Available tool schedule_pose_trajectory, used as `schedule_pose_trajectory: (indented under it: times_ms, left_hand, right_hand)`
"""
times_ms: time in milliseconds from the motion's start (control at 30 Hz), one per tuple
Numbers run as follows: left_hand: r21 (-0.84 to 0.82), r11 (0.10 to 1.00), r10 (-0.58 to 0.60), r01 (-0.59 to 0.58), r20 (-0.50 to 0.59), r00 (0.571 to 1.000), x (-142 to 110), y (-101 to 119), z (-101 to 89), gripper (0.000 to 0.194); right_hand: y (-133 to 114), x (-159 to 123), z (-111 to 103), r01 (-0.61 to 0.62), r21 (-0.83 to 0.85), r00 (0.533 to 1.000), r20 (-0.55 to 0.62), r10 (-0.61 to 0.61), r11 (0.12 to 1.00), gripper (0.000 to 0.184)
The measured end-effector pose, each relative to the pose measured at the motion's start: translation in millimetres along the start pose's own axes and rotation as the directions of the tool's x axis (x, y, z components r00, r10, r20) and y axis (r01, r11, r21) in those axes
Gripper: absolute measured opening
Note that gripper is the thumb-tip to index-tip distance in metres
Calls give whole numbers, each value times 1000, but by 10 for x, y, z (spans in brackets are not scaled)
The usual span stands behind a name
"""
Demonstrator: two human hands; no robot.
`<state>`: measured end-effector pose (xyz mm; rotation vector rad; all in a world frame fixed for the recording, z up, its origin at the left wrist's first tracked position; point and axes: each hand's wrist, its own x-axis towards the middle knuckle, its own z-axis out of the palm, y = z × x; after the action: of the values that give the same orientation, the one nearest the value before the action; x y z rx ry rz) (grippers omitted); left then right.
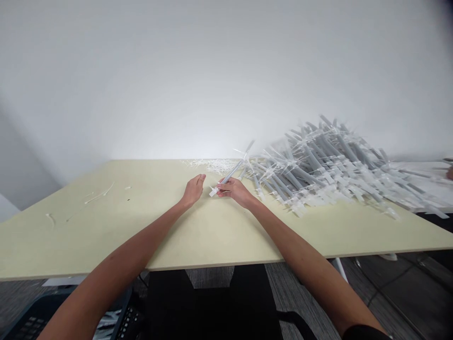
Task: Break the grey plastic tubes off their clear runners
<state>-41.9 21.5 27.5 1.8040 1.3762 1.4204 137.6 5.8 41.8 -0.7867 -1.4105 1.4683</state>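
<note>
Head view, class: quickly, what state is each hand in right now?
Left hand: open, holding nothing.
Right hand: closed, holding a grey plastic tube.

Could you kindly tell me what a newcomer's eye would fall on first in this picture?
The eye goes first to the large tangled heap of grey tubes with white plastic tabs, piled on the right of the pale yellow table. Near the table's middle, the right hand grips one grey tube beside the heap, while the left hand lies open close by. Behind them, at the far edge, sit white plastic scraps.
</note>
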Motion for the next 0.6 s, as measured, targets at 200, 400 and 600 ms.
schedule_pose_trajectory:
  times_ms: [200,400,600]
  left_hand:
    - [17,1000,22,-22,39,999,-6,-6,-5,35]
    - [-29,999,-23,26,87,996,-13,-57,17,38]
    - [-6,1000,-6,7,80,997,-12,-74,20,38]
  right_hand:
    - [6,-2,2,1,-3,1000,2,-1,1000,30]
    - [5,-10,6,-17,-17,1000,-12,17,1000,33]
    - [9,-11,10,-19,-12,1000,-12,19,1000,32]
